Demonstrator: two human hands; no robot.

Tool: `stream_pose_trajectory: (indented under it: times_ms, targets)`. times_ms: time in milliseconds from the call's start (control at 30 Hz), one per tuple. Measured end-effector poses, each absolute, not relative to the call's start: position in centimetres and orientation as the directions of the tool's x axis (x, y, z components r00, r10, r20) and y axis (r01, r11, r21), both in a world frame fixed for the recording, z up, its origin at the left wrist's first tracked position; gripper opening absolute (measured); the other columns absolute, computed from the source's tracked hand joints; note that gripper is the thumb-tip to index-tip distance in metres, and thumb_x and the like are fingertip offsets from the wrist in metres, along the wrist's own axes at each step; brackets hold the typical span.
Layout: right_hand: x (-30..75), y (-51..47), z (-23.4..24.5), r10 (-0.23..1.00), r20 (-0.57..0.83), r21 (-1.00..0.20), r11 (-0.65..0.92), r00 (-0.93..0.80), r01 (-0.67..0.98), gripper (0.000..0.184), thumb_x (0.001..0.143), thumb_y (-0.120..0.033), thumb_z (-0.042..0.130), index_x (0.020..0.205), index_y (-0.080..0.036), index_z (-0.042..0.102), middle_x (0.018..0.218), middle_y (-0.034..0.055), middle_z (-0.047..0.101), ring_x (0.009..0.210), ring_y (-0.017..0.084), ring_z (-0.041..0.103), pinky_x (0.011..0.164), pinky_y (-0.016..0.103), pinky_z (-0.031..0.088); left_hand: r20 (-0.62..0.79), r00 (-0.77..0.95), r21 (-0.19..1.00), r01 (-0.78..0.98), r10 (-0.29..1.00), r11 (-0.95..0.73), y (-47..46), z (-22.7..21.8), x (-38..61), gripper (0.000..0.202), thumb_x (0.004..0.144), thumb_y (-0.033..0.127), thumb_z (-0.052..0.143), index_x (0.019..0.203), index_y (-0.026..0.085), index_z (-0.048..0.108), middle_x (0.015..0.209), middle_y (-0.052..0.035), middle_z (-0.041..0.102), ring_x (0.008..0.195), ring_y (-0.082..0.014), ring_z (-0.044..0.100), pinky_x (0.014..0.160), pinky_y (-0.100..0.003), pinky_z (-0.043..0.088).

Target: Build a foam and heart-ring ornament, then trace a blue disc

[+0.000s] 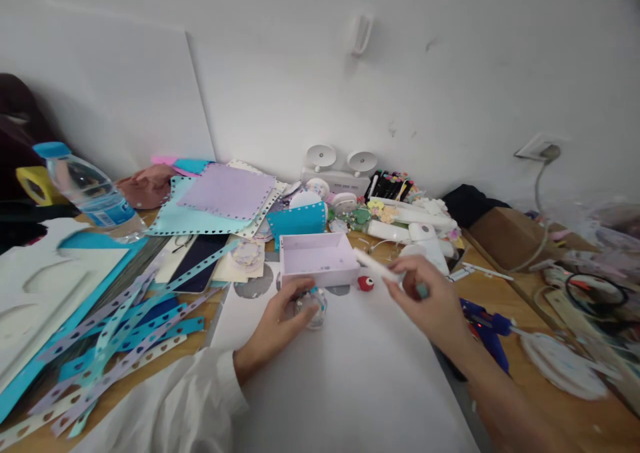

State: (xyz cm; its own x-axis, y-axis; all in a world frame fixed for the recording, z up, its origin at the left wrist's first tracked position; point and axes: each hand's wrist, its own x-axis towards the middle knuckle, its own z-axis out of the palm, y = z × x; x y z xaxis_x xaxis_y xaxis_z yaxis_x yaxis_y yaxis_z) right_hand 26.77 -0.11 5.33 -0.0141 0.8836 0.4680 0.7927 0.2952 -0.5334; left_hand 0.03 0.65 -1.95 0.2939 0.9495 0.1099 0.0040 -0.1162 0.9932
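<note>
My left hand is closed around a small clear round container with bits of blue and white in it, low over the white sheet. In my right hand, thumb and fingers pinch a slim white stick, its far end pointing left toward a box; its exact kind is blurred. That open lilac box stands just beyond both hands. Between the box and my right hand sits a small red piece with an eye.
Cut strips with heart holes and a water bottle are at left. A blue glue gun lies right, near a white round disc. Coloured sheets, markers and craft pieces line the wall.
</note>
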Motion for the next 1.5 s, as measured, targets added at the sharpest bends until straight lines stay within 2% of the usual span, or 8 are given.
stream_pose_trajectory:
  times_ms: [167, 267, 500, 700, 967, 1133, 1333, 1500]
  targets:
    - [26.2, -4.9, 2.8, 0.893, 0.173, -0.583, 0.433, -0.416, 0.688, 0.018, 0.083, -0.019, 0.060, 0.098, -0.028, 0.064, 0.108, 0.0071, 0.065, 0.089, 0.024, 0.063, 0.072, 0.033, 0.048, 0.086, 0.279, 0.996, -0.025, 0.957, -0.082, 0.7, -1.6, 0.2, 0.038, 0.085, 0.041, 0.066, 0.116, 0.020, 0.065, 0.126, -0.0115, 0.061, 0.119, -0.0286, 0.054, 0.107, -0.045, 0.036]
    - [26.4, -5.1, 3.1, 0.856, 0.010, -0.670, 0.390, -0.517, 0.632, 0.030, 0.079, -0.028, 0.071, 0.108, -0.030, 0.066, 0.114, 0.0052, 0.064, 0.081, 0.023, 0.063, 0.066, 0.032, 0.050, 0.075, 0.268, 0.997, -0.051, 0.960, -0.063, 0.7, -1.3, 0.3, 0.039, 0.082, 0.042, 0.069, 0.113, 0.019, 0.066, 0.125, -0.0115, 0.061, 0.119, -0.0291, 0.054, 0.106, -0.044, 0.037]
    - [29.6, 0.8, 3.4, 0.971, 0.178, -0.508, 0.231, -0.161, 0.830, 0.021, 0.092, -0.034, 0.047, 0.097, -0.022, 0.063, 0.093, 0.0063, 0.068, 0.083, 0.020, 0.061, 0.075, 0.032, 0.048, 0.032, 0.242, 0.988, -0.156, 0.970, 0.007, 0.6, -0.8, 0.0, 0.031, 0.084, 0.036, 0.068, 0.111, 0.020, 0.069, 0.124, -0.0083, 0.064, 0.121, -0.0294, 0.054, 0.109, -0.043, 0.034]
    - [31.1, 5.9, 0.8, 0.980, 0.105, -0.407, 0.199, -0.170, 0.891, 0.015, 0.081, -0.021, 0.053, 0.074, -0.019, 0.066, 0.077, 0.0059, 0.069, 0.075, 0.021, 0.062, 0.072, 0.031, 0.045, 0.035, 0.249, 0.905, -0.419, 0.968, 0.075, 1.3, -1.1, -0.1, 0.045, 0.088, 0.047, 0.050, 0.112, 0.016, 0.069, 0.124, -0.0109, 0.066, 0.125, -0.0318, 0.052, 0.111, -0.046, 0.032]
    - [28.9, 11.9, 0.3, 0.967, 0.112, -0.357, 0.256, -0.231, 0.898, 0.013, 0.086, -0.015, 0.057, 0.092, -0.014, 0.068, 0.097, 0.0096, 0.068, 0.085, 0.018, 0.063, 0.081, 0.031, 0.046, -0.028, 0.369, 0.758, -0.598, 0.929, 0.261, 1.7, 0.2, -0.4, 0.064, 0.088, 0.055, 0.031, 0.113, 0.011, 0.071, 0.129, -0.0146, 0.063, 0.133, -0.0323, 0.046, 0.116, -0.049, 0.023]
    - [27.1, 13.8, 0.2, 0.955, 0.062, -0.380, 0.292, -0.291, 0.878, 0.015, 0.088, -0.027, 0.063, 0.083, -0.014, 0.064, 0.085, 0.0011, 0.066, 0.079, 0.015, 0.062, 0.078, 0.035, 0.050, -0.030, 0.371, 0.755, -0.600, 0.928, 0.264, 1.6, 0.3, -0.5, 0.062, 0.088, 0.056, 0.033, 0.109, 0.014, 0.074, 0.127, -0.0123, 0.064, 0.133, -0.0321, 0.046, 0.116, -0.048, 0.024]
    - [27.4, 12.4, 1.8, 0.957, 0.213, -0.490, 0.281, -0.199, 0.825, 0.008, 0.080, -0.012, 0.059, 0.075, -0.016, 0.062, 0.081, 0.0057, 0.064, 0.077, 0.018, 0.059, 0.077, 0.032, 0.046, 0.002, 0.325, 0.847, -0.503, 0.946, 0.171, 1.6, -0.4, -0.1, 0.057, 0.090, 0.051, 0.034, 0.109, 0.012, 0.072, 0.124, -0.0139, 0.065, 0.127, -0.0328, 0.051, 0.110, -0.049, 0.033]
    - [27.5, 7.0, 3.2, 0.940, 0.329, -0.656, 0.294, -0.087, 0.695, 0.009, 0.088, -0.027, 0.054, 0.088, -0.019, 0.058, 0.092, 0.0073, 0.063, 0.086, 0.020, 0.061, 0.078, 0.033, 0.050, 0.108, 0.181, 0.960, -0.276, 0.977, -0.055, 0.9, -0.7, -0.1, 0.025, 0.092, 0.038, 0.053, 0.090, 0.020, 0.071, 0.102, -0.0060, 0.070, 0.104, -0.0232, 0.060, 0.095, -0.035, 0.042]
